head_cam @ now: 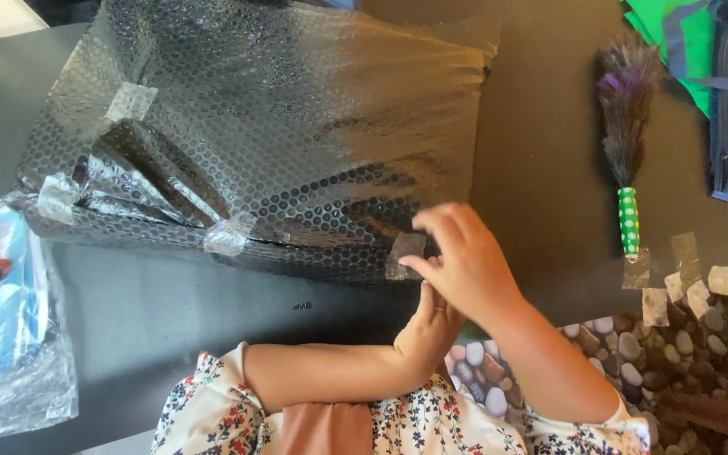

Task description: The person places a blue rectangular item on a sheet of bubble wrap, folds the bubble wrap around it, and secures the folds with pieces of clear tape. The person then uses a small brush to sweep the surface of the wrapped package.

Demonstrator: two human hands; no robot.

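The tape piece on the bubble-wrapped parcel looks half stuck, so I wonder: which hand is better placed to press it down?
Probably the right hand: its fingers already pinch the tape piece, while the left hand sits beneath it.

Head camera, close, looking down, tabletop (541,168)

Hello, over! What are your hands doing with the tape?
Right hand pressing tape piece onto bubble-wrapped parcel. Left hand tucked beneath right. Nothing blocking.

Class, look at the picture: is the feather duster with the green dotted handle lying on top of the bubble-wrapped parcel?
No. The feather duster lies on the dark table, apart from the bubble-wrapped parcel.
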